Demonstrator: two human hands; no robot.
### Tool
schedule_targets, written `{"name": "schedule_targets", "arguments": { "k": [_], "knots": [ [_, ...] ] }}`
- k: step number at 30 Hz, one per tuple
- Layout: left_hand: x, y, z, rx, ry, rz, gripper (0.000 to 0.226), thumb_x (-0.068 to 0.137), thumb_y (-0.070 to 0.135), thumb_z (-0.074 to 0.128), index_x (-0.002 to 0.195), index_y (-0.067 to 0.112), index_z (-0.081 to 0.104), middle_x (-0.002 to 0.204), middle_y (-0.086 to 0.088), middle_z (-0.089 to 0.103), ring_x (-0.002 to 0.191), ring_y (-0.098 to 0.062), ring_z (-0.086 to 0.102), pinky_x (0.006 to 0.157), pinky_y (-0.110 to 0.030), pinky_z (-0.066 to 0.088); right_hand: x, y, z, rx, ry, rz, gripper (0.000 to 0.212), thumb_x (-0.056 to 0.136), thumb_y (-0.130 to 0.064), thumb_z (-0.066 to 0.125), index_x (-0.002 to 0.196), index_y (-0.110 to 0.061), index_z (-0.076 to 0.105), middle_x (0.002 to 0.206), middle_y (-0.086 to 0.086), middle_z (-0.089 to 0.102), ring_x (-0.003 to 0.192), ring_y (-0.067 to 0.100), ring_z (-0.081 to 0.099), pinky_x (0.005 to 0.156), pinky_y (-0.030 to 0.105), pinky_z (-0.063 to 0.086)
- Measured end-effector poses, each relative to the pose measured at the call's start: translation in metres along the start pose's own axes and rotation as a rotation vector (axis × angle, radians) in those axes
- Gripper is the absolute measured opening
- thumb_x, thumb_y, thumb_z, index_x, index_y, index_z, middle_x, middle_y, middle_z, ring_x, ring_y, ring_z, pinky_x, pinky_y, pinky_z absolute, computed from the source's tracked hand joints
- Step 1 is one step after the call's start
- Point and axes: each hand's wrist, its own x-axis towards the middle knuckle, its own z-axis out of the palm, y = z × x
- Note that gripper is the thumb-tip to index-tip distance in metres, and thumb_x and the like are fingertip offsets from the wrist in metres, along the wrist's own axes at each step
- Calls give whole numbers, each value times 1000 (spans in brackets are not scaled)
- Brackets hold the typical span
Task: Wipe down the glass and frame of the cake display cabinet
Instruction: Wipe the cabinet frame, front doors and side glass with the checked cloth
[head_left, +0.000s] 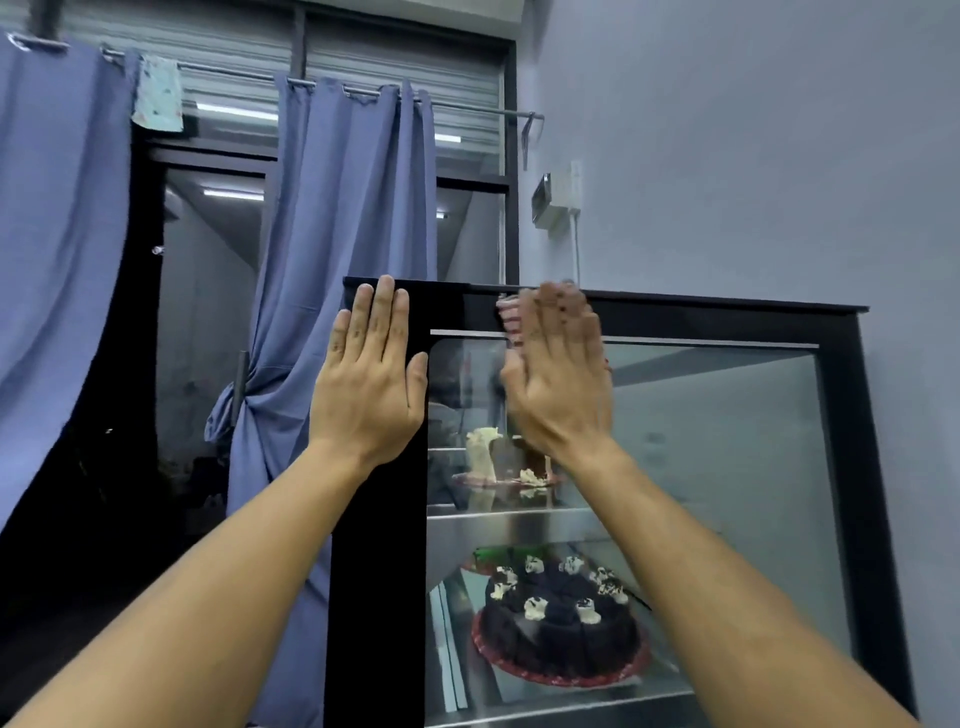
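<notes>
Black frame (852, 415) surrounds the glass (727, 467) of the cabinet, which stands against the grey wall (753, 156); all places below are given relative to this frame.

My left hand (370, 384) lies flat on the frame's left upright, just below its top corner, fingers straight and together, holding nothing. It acts as a brace.

My right hand (558, 374) presses a cloth (509, 319) where the top rail meets the upper left corner of the glass. Fingers are extended; the hand is motion-blurred, so I cannot tell whether the thumb pinches the cloth. Only a striped, reddish edge of the cloth shows beside the fingers.

Progress, as a judgement: wiping is at the top left of the pane, which suggests an early stage. The glass to the right and below shows faint smudges. Remaining: most of the pane, the right upright, the lower rail.

Inside the frame, a chocolate cake (561, 618) sits on a lower shelf and a partly cut cake (498, 462) on the shelf above.
</notes>
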Motion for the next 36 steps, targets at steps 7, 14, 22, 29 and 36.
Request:
{"name": "schedule_targets", "arguments": {
  "k": [7,14,22,29,36],
  "knots": [
    [3,2,2,23,31,83,63,106,33,28,164,9,21,173,-9,12,161,-28,5,131,-41,0,-3,13,-1,71,146,339,69,105,-37,21,164,-1,14,173,21,5,161,36,3,129,57,11],
    [1,4,-4,-53,-36,30,64,106,39,26,165,15,17,173,-1,8,161,-18,0,130,-33,-7,-3,0,4,111,24,-143,63,106,-36,28,166,-20,18,175,4,4,162,21,-1,132,45,3],
    [-2,6,-2,-52,-36,21,70,105,47,29,165,15,15,173,-3,8,161,-21,-1,131,-40,-1,-17,138,-27,125,52,943,63,109,-39,10,167,-16,1,175,9,-5,161,30,-11,129,44,-9],
    [-2,4,-4,-76,-40,25,69,106,46,28,165,15,16,174,-3,9,161,-21,0,131,-40,0,-11,-5,2,75,14,-105,68,106,-39,29,166,-10,14,174,14,4,162,30,2,131,49,4],
    [-3,6,-2,-66,-27,24,69,105,44,30,165,15,17,173,-3,10,161,-21,1,131,-42,3,-13,133,-19,-5,27,-112,60,108,-34,27,164,-15,26,173,8,16,161,28,10,129,53,13]
  ]
}}
